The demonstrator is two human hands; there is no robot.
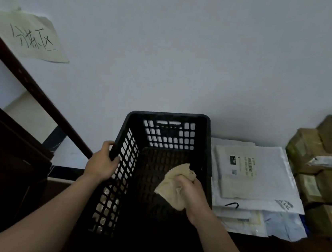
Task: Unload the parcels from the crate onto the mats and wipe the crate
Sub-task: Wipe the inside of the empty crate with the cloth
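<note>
Paper sign [32, 38] on the wall, upper left, handwritten: "分拣区". Black lattice crate [168, 114] stood against the wall.

Left hand [102, 163] gripped the crate's left rim, fingers curled over the edge. Right hand [192, 192] was inside the crate near its right wall, fingers closed round a bunched beige cloth [174, 184]. Could not tell whether the cloth touched the crate floor.

Flat mailers [259, 179] were stacked just right of the crate. The top one bore a dark tag reading "010" and its other print was too small to read. Cardboard boxes [323, 166] sat further right, cut off by the frame edge, labels blurred.

The crate's near end was lost in shadow. The surface under the parcels was hidden.
</note>
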